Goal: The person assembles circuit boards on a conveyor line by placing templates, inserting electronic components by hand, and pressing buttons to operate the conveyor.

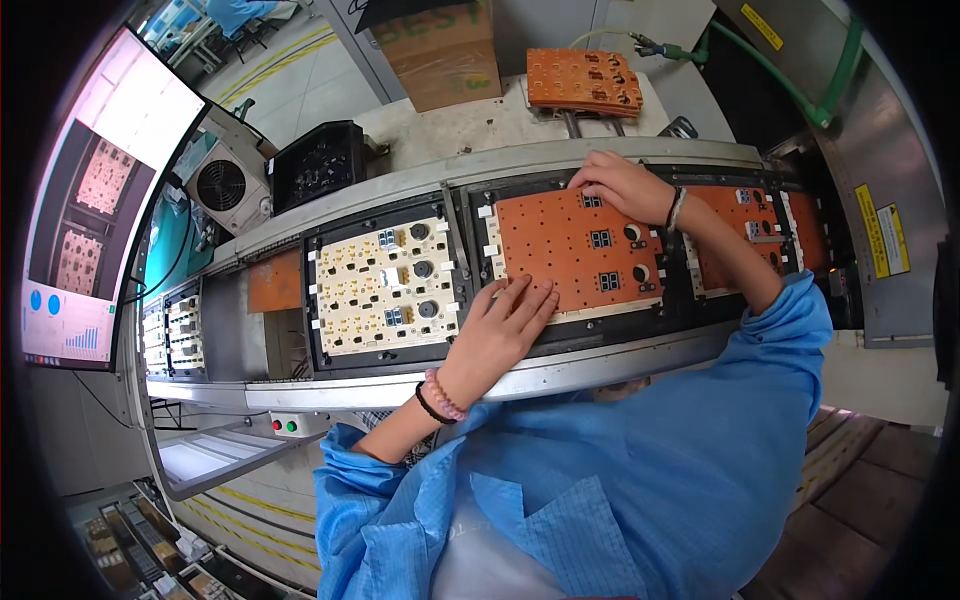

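Note:
An orange perforated plate [550,245] lies over a cream circuit board in a black frame, with digit displays and round parts showing through its cutouts. My left hand [500,330] rests on the plate's near left corner, its fingers spread flat. At the far edge my right hand [628,188] has bent fingers closed over the plate, by a digit display; the fingertips are partly hidden. To the left sits an uncovered cream circuit board [370,285] in its own black frame [310,345]. Another orange plate [715,265] covers a board under my right forearm.
A metal-railed line [420,385] carries the frames. Beyond it are stacked orange plates [575,80], a cardboard box [440,60] and a black bin [320,165]. A monitor [110,180] stands at left, a metal cabinet [890,200] at right. A button box [295,425] hangs below the rail.

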The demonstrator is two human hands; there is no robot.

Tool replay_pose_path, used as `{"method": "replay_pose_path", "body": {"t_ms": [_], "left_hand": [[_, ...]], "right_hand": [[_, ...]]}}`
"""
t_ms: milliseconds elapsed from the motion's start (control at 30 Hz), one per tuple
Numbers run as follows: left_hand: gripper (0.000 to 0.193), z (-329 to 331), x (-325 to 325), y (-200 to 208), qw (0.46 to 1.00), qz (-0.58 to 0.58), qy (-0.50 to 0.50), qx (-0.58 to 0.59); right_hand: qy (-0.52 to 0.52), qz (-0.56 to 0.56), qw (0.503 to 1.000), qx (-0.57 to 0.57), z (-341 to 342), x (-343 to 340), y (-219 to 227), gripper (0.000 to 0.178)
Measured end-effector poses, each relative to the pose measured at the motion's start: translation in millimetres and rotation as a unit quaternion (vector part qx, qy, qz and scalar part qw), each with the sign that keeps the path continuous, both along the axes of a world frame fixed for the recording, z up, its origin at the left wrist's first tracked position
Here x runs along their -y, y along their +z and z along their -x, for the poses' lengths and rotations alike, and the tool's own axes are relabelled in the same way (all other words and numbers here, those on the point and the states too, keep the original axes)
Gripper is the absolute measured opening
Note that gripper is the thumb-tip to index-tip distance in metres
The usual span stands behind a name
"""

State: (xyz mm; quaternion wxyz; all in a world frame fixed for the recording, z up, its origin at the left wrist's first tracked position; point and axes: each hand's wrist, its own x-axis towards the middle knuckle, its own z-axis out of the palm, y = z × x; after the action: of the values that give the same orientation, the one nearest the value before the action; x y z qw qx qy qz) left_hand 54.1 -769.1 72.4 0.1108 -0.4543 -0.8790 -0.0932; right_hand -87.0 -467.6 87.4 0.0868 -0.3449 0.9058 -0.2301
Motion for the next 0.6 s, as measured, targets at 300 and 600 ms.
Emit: {"method": "replay_pose_path", "body": {"t_ms": [300, 600], "left_hand": [[0.058, -20, -7, -5, 0.999, -0.01, 0.024, 0.045], [0.077, -27, 0, -8, 0.992, -0.015, 0.037, 0.12]], "right_hand": [[-0.009, -0.126, 0.952, -0.279, -41, 1, -21, 0.053], [-0.12, -0.13, 0.932, -0.316, -38, -2, -23, 0.04]]}}
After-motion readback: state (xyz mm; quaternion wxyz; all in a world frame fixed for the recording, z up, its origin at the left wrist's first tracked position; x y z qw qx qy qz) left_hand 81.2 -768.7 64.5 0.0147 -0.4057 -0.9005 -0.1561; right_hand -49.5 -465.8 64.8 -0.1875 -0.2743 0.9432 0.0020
